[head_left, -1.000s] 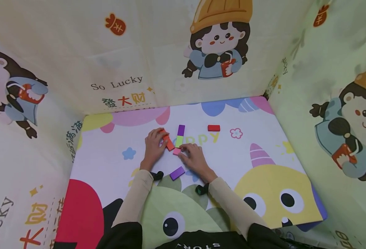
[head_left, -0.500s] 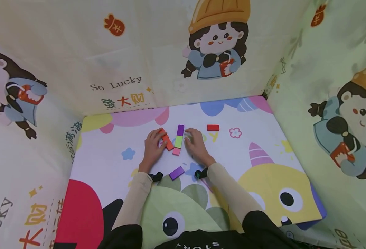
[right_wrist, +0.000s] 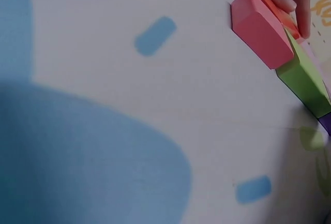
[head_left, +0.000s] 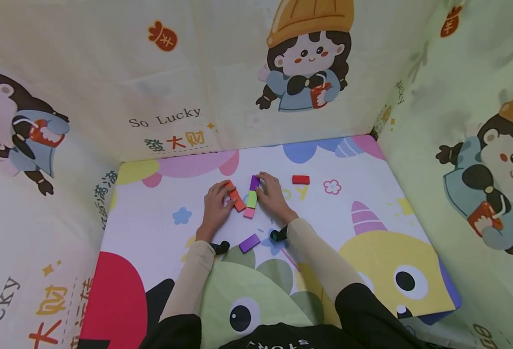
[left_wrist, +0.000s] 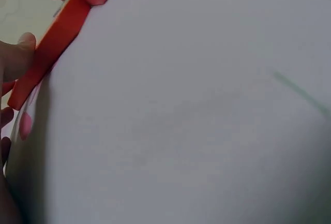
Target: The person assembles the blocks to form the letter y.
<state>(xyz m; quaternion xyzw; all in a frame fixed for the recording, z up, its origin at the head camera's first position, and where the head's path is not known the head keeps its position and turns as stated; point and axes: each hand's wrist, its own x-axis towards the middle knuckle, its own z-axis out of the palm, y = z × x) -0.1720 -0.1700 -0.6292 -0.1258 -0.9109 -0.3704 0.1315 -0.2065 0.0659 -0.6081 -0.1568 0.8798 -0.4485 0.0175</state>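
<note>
In the head view, my left hand holds an orange block, which slants toward the row beside it. The left wrist view has the thumb against the block's near face, with fingers partly hidden behind. That row consists of a purple block at the far end, a lime-green block in the middle and a pink block nearest me. At the row's right side is my right hand, its fingertips right at the purple block. The right wrist view leaves this hand out.
Another purple block lies closer to me, between the forearms. A red block sits farther back on the right. The printed mat ends at patterned cloth walls behind and at both sides.
My right hand has left the pink block and moved away from me along the row to the purple block. The left hand stays at the orange block.
</note>
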